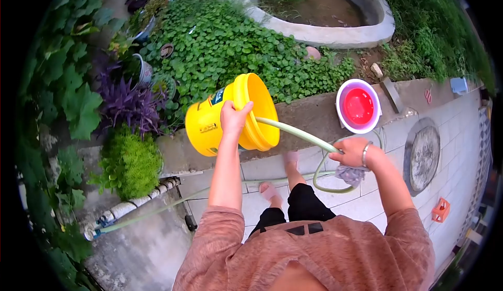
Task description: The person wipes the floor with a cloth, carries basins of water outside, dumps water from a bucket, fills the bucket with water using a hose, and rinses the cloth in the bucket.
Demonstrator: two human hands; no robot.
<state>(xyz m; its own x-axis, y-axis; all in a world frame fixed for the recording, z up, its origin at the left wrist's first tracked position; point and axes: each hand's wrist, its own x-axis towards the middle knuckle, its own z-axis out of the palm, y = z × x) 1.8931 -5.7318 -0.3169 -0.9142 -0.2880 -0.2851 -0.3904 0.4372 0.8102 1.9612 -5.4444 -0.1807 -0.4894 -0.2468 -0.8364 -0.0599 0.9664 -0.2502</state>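
My left hand [234, 119] is closed on the rim of a yellow bucket [201, 128]. The bucket is tipped on its side, its mouth facing right. A pale green hose [298, 135] runs from the bucket's mouth to my right hand [350, 151], whose fingers are wrapped round it. A crumpled grey cloth [351, 175] hangs below that same hand. The hose's end is hard to make out against the bucket's inside. Past my right hand the hose loops down and trails left over the tiles.
On the ledge ahead sits a white-purple basin [341, 114] with a red bowl [358, 106] in it. A round cover [422, 154] and an orange stool [440, 210] are at right. Leafy plants [220, 44] and a concrete-rimmed pond [325, 35] lie beyond. A pipe [139, 202] runs at left.
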